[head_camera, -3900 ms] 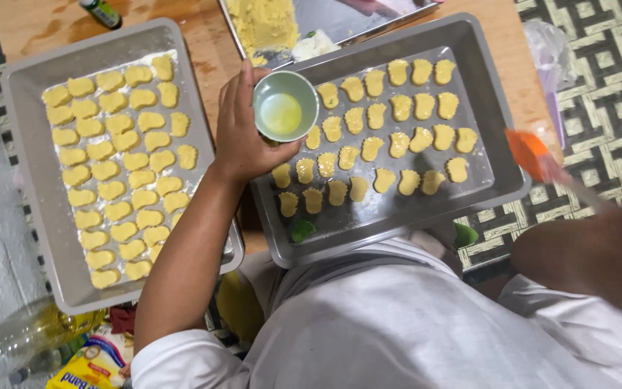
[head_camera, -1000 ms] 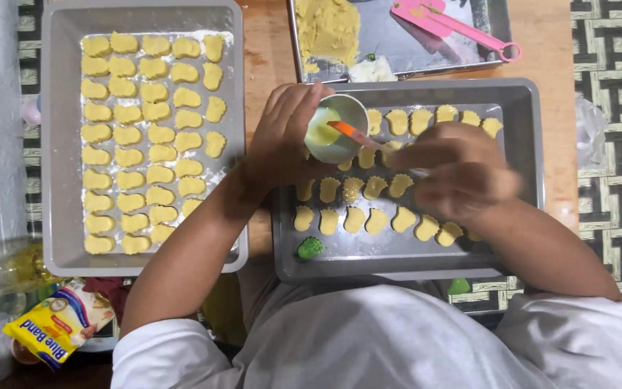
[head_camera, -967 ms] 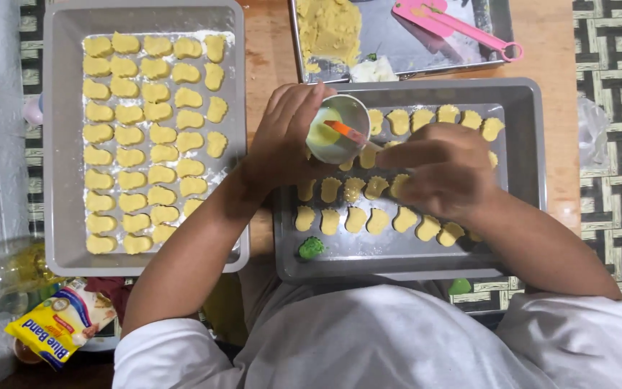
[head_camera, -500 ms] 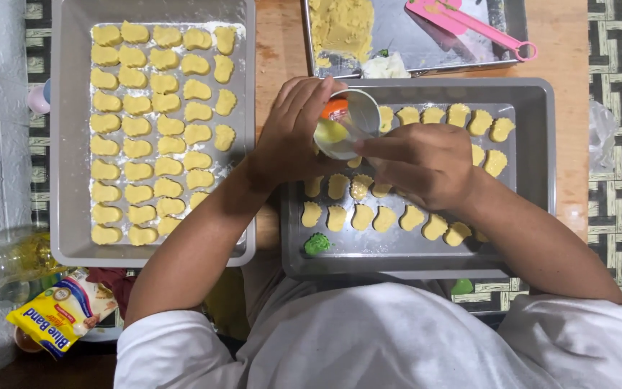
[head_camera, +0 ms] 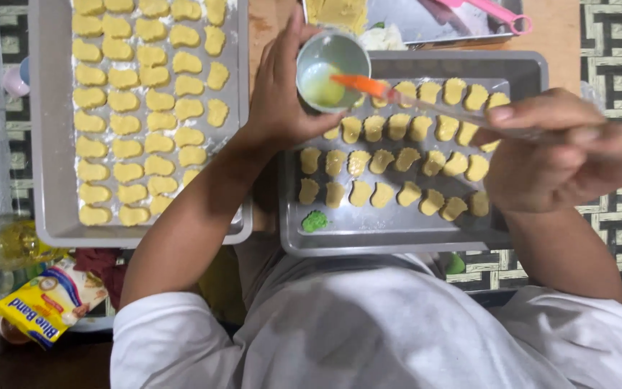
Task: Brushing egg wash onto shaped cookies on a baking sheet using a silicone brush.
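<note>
- My left hand point(head_camera: 282, 97) had its fingers point(head_camera: 291, 43) curled round a small pale bowl point(head_camera: 332, 68), gripping it from its nine o'clock side and holding it above the top-left corner of the right-hand tray point(head_camera: 527, 68).
- My right hand point(head_camera: 548, 155) was closed in a pinch on the clear handle of a pastry brush point(head_camera: 426, 103); its orange bristles lay over the bowl's rim at about three o'clock.
- I judged the step as loading the brush with glaze; the next move seemed to call for wiping off the excess, then a light stroke over a biscuit without denting it.
- The bowl held a shallow pool of pale yellow liquid.
- The right-hand tray carried three rows of unbaked biscuits point(head_camera: 383, 162) and a green blob point(head_camera: 315, 221) at its seven o'clock corner.
- The left-hand tray point(head_camera: 52, 144), at nine o'clock, was filled with similar biscuits in rows.
- At twelve o'clock on the counter point(head_camera: 552, 32), a third tray point(head_camera: 426, 18) held a slab of dough and a pink tool point(head_camera: 494, 13).
</note>
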